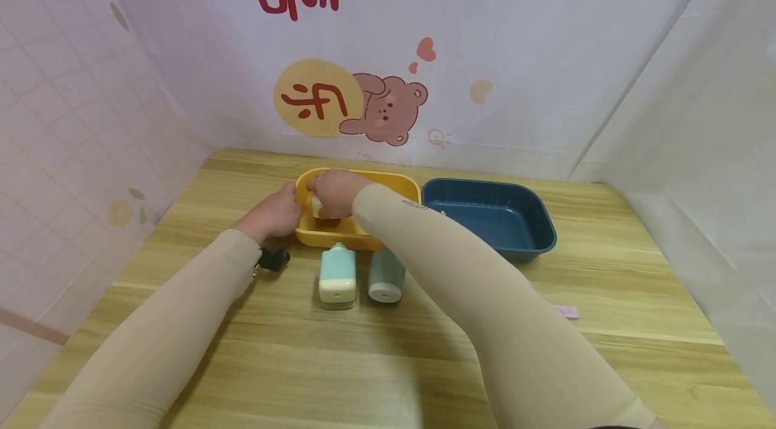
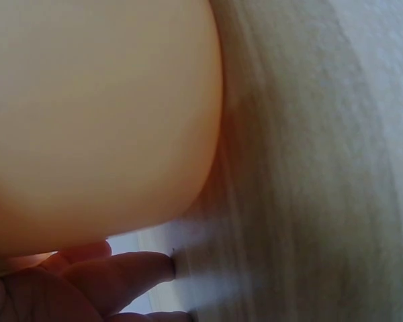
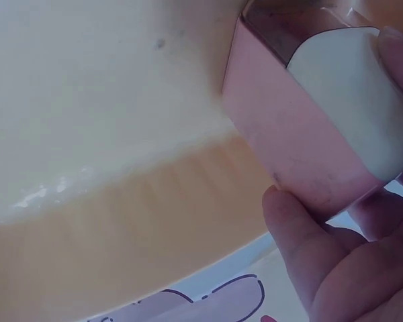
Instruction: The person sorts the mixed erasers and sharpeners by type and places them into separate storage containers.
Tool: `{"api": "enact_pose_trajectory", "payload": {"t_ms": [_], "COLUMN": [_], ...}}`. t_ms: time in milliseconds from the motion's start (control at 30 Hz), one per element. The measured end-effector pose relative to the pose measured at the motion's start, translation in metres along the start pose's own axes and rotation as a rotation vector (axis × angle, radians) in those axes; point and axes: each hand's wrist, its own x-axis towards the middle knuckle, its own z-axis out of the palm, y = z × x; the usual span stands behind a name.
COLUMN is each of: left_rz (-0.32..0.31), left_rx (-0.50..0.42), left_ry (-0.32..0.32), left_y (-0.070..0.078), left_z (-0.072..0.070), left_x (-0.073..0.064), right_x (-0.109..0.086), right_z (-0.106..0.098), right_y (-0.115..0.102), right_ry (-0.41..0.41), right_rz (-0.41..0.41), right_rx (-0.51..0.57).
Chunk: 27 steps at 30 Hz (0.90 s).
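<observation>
My right hand (image 1: pixel 339 196) reaches into the yellow tub (image 1: pixel 318 240) and grips a small pink-and-white box (image 3: pixel 302 127) between thumb and fingers. That box is tilted close over the tub's inside; in the head view the hand covers most of it. At the tub's left end is my left hand (image 1: pixel 280 212), fingertips right at the rim. In the left wrist view some of its fingers (image 2: pixel 121 275) extend loosely past the tub's outer wall, while the thumb is hidden.
Just in front of the tub lie a teal-and-cream bottle (image 1: pixel 337 274) and a grey-green bottle (image 1: pixel 386 276), partly behind the right sleeve. To the right stands a dark blue tub (image 1: pixel 527 254). A small pink piece (image 1: pixel 568 312) lies by the right forearm. Printed cloth (image 1: pixel 521 126) hangs behind.
</observation>
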Motion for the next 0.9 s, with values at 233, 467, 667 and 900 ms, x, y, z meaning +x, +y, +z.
{"api": "enact_pose_trajectory", "payload": {"t_ms": [233,467,667,900], "left_rz": [0.003,-0.006,0.0,-0.007], "left_rx": [-0.018,-0.023,-0.027,-0.021], "left_ry": [-0.004,-0.011,-0.005,-0.005], "left_y": [0.002,0.002,0.002,0.003], "left_z": [-0.001,-0.001,0.003,0.002], "left_x": [0.0,0.0,0.001,-0.002], "right_x": [-0.003,-0.011,-0.023,-0.047], "right_z": [-0.006,-0.011,-0.015,-0.025], "right_y": [0.0,0.0,0.009,0.018], "right_ry": [-0.036,-0.07,-0.014,0.041], "right_rz": [0.007,0.011,-0.012,-0.029], "right_rx": [-0.023,0.053,0.078,0.029]}}
